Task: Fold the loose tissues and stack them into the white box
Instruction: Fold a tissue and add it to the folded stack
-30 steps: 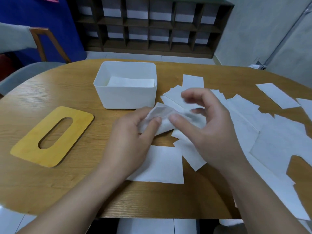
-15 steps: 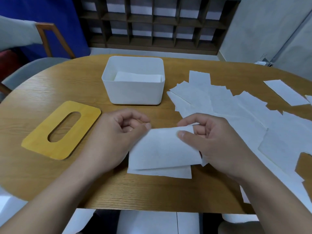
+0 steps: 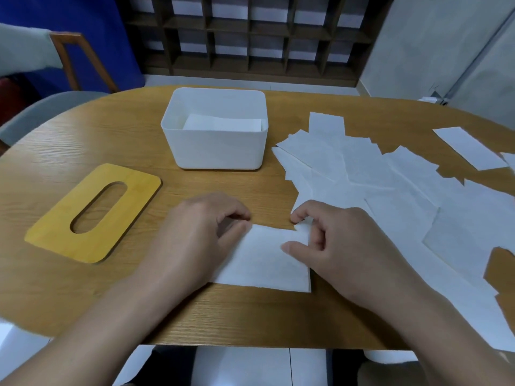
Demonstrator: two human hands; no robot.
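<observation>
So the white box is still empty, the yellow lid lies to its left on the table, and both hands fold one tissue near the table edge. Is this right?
Not quite: the white box is not empty. The head view shows a folded tissue already lying inside it. The rest holds: the yellow lid lies to its left on the table, and the left hand and right hand fold one tissue near the edge.

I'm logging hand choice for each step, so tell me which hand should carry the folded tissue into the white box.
Left, probably. The left hand holds the folded white tissue on the side nearer the white plastic box, which sits up and left. The right hand would cross over.
</observation>
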